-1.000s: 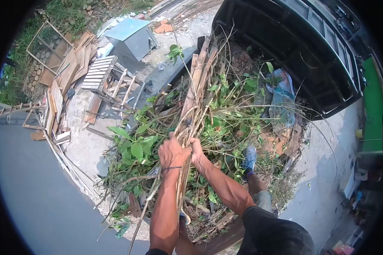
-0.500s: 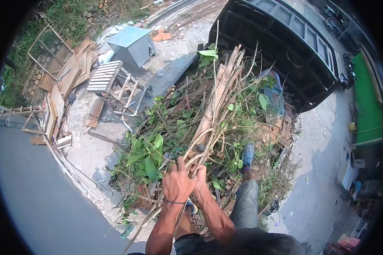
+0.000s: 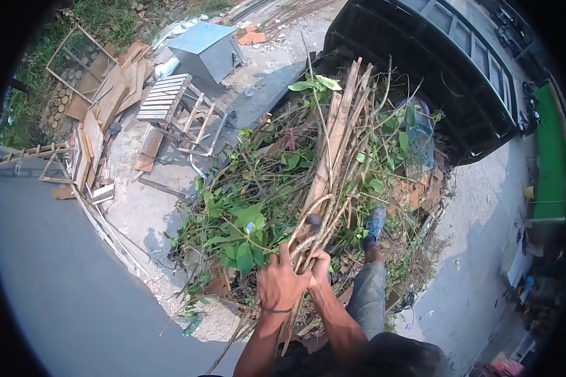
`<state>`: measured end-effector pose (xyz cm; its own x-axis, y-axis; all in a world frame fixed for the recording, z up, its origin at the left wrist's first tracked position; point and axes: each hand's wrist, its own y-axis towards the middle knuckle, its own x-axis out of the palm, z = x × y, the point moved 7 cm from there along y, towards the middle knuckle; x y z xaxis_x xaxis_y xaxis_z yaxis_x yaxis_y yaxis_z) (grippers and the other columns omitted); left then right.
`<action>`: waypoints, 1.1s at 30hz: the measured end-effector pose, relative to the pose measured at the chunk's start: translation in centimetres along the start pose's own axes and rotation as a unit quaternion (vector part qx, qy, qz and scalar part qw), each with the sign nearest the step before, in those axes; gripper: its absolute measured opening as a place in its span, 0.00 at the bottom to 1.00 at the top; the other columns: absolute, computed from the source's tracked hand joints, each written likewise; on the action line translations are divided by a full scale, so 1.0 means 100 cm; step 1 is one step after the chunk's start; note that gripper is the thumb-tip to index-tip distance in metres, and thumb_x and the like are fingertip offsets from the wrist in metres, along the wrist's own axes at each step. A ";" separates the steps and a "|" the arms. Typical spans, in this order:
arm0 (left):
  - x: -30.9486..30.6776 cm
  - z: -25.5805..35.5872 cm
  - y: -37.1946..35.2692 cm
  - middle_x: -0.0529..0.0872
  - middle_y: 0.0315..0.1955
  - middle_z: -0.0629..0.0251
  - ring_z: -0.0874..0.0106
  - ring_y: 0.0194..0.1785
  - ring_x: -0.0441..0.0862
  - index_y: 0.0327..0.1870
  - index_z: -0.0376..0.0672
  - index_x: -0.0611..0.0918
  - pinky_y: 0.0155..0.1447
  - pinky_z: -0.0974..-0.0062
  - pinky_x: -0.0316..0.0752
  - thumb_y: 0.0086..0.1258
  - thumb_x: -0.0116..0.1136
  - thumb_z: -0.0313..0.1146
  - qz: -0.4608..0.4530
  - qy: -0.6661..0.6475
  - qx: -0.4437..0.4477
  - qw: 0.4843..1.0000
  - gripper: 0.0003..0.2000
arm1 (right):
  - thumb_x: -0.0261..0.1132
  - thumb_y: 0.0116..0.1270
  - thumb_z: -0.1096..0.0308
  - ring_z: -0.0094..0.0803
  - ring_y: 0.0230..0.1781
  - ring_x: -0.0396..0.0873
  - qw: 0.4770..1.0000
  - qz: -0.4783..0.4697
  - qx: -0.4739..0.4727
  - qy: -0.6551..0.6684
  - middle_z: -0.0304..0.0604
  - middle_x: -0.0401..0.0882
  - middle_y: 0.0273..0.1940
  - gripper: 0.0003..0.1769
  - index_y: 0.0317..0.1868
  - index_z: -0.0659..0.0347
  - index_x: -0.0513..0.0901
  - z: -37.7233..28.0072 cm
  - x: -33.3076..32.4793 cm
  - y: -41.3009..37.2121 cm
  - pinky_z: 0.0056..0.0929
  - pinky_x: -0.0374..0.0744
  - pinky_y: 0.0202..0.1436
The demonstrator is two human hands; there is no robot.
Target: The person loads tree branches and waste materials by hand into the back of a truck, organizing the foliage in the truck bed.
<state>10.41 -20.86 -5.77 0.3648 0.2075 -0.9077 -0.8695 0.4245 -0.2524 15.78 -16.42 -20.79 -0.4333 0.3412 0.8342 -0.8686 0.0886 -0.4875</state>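
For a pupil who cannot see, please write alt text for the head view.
A person's left hand and right hand grip a bundle of long brown sticks over a heap of leafy green branches, with a large black panel beyond.

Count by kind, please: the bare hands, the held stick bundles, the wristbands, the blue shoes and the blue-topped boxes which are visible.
Left hand and right hand: 2
Stick bundle: 1
Wristband: 1
Blue shoe: 1
Blue-topped box: 1
Total: 6
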 end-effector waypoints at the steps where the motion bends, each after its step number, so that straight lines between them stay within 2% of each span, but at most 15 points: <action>1: 0.007 -0.002 0.006 0.84 0.36 0.42 0.49 0.32 0.84 0.57 0.33 0.75 0.38 0.56 0.78 0.40 0.70 0.43 0.003 -0.018 -0.005 1.000 0.38 | 0.52 0.48 0.74 0.52 0.44 0.81 1.000 0.021 0.013 -0.017 0.58 0.81 0.45 0.24 0.48 0.72 0.77 -0.005 -0.005 0.006 0.51 0.80 0.56; 3: 0.017 -0.003 0.014 0.84 0.35 0.42 0.49 0.33 0.84 0.55 0.32 0.77 0.38 0.56 0.78 0.39 0.70 0.43 0.016 -0.043 -0.006 0.999 0.37 | 0.52 0.47 0.76 0.48 0.41 0.82 0.996 0.073 0.019 -0.055 0.56 0.82 0.41 0.20 0.44 0.72 0.77 -0.015 -0.016 0.011 0.49 0.81 0.53; 4: 0.021 -0.005 0.014 0.84 0.35 0.41 0.50 0.33 0.84 0.53 0.31 0.78 0.38 0.57 0.78 0.39 0.69 0.42 0.031 -0.067 -0.009 0.997 0.36 | 0.52 0.46 0.78 0.45 0.36 0.82 0.991 0.102 0.037 -0.079 0.53 0.82 0.36 0.18 0.40 0.71 0.77 -0.020 -0.014 0.004 0.45 0.83 0.50; 7: 0.021 -0.003 0.007 0.85 0.31 0.43 0.51 0.33 0.84 0.50 0.29 0.80 0.38 0.60 0.79 0.37 0.69 0.41 0.056 -0.118 0.007 0.991 0.34 | 0.53 0.44 0.79 0.40 0.28 0.79 0.976 0.155 0.023 -0.152 0.49 0.79 0.30 0.16 0.37 0.70 0.77 -0.032 -0.030 -0.008 0.40 0.84 0.41; 11: -0.016 0.016 -0.015 0.85 0.29 0.44 0.52 0.32 0.85 0.48 0.27 0.80 0.38 0.63 0.79 0.38 0.70 0.39 0.067 -0.154 0.019 0.986 0.33 | 0.51 0.43 0.79 0.40 0.28 0.80 0.978 0.152 0.035 -0.138 0.50 0.79 0.30 0.12 0.31 0.69 0.76 -0.021 -0.017 -0.030 0.40 0.85 0.42; 14: -0.049 0.025 -0.039 0.85 0.29 0.44 0.51 0.32 0.85 0.49 0.28 0.80 0.37 0.62 0.79 0.39 0.69 0.39 0.079 -0.168 0.043 0.982 0.32 | 0.50 0.43 0.79 0.42 0.30 0.81 0.978 0.151 0.008 -0.145 0.51 0.79 0.30 0.11 0.29 0.69 0.76 -0.003 0.043 -0.067 0.42 0.85 0.45; 15: -0.061 0.032 -0.048 0.85 0.30 0.44 0.51 0.32 0.84 0.50 0.29 0.80 0.37 0.61 0.79 0.39 0.70 0.38 0.086 -0.149 0.068 0.983 0.33 | 0.49 0.44 0.79 0.44 0.32 0.81 0.976 0.146 -0.023 -0.162 0.52 0.79 0.32 0.13 0.31 0.69 0.77 -0.001 0.051 -0.076 0.46 0.84 0.48; 19: -0.092 0.048 -0.090 0.84 0.34 0.43 0.50 0.35 0.84 0.52 0.31 0.79 0.40 0.59 0.78 0.40 0.70 0.39 0.081 -0.123 0.111 0.983 0.34 | 0.51 0.51 0.73 0.49 0.42 0.83 0.986 0.099 -0.017 -0.133 0.58 0.82 0.41 0.21 0.46 0.72 0.78 0.017 0.072 -0.114 0.50 0.82 0.53; 23: -0.119 0.039 -0.117 0.84 0.37 0.43 0.50 0.37 0.84 0.54 0.33 0.79 0.43 0.59 0.79 0.41 0.70 0.40 0.062 -0.121 0.116 0.984 0.34 | 0.51 0.51 0.73 0.49 0.40 0.83 0.991 0.049 -0.033 -0.117 0.58 0.81 0.41 0.21 0.46 0.71 0.78 0.040 0.076 -0.130 0.49 0.82 0.53; 24: -0.128 0.035 -0.124 0.85 0.37 0.43 0.50 0.38 0.84 0.54 0.33 0.79 0.43 0.60 0.79 0.41 0.70 0.40 0.073 -0.129 0.123 0.981 0.34 | 0.51 0.50 0.73 0.47 0.37 0.83 0.987 0.085 -0.046 -0.126 0.56 0.81 0.37 0.19 0.42 0.71 0.78 0.053 0.097 -0.142 0.47 0.83 0.51; 26: -0.145 0.021 -0.133 0.84 0.38 0.43 0.50 0.39 0.84 0.53 0.33 0.79 0.44 0.60 0.79 0.41 0.70 0.39 0.090 -0.134 0.128 0.979 0.33 | 0.50 0.48 0.74 0.44 0.32 0.82 0.985 0.081 -0.060 -0.142 0.54 0.81 0.31 0.13 0.33 0.69 0.78 0.067 0.097 -0.139 0.44 0.84 0.46; 27: -0.157 0.013 -0.138 0.84 0.35 0.44 0.50 0.35 0.84 0.53 0.34 0.78 0.40 0.59 0.79 0.42 0.70 0.39 0.130 -0.136 0.152 0.970 0.33 | 0.49 0.46 0.76 0.40 0.24 0.79 0.974 0.114 -0.082 -0.179 0.50 0.77 0.24 0.07 0.23 0.65 0.74 0.079 0.112 -0.145 0.40 0.84 0.38; 28: -0.172 0.007 -0.142 0.84 0.33 0.46 0.50 0.32 0.83 0.54 0.35 0.78 0.37 0.59 0.79 0.42 0.70 0.40 0.173 -0.140 0.176 0.959 0.33 | 0.49 0.46 0.76 0.38 0.22 0.77 0.973 0.108 -0.081 -0.188 0.48 0.75 0.22 0.05 0.21 0.63 0.73 0.090 0.113 -0.143 0.37 0.83 0.34; 31: -0.208 -0.020 -0.161 0.84 0.34 0.46 0.50 0.34 0.84 0.53 0.35 0.79 0.38 0.59 0.79 0.41 0.70 0.37 0.200 -0.171 0.152 0.953 0.32 | 0.49 0.45 0.77 0.34 0.16 0.72 0.960 0.081 -0.097 -0.249 0.45 0.72 0.19 0.05 0.16 0.61 0.70 0.127 0.137 -0.145 0.31 0.77 0.24; 33: -0.238 -0.036 -0.179 0.84 0.34 0.46 0.50 0.34 0.83 0.54 0.36 0.79 0.39 0.58 0.78 0.41 0.69 0.35 0.227 -0.189 0.125 0.947 0.32 | 0.50 0.43 0.78 0.33 0.16 0.70 0.960 0.065 -0.060 -0.265 0.44 0.71 0.18 0.04 0.16 0.62 0.70 0.161 0.147 -0.139 0.30 0.74 0.22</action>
<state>16.08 -36.62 19.16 0.1060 0.6991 -0.7071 -0.8770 0.4008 0.2649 17.65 -27.71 2.42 -0.6247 -0.1640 0.7635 -0.7792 0.1949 -0.5957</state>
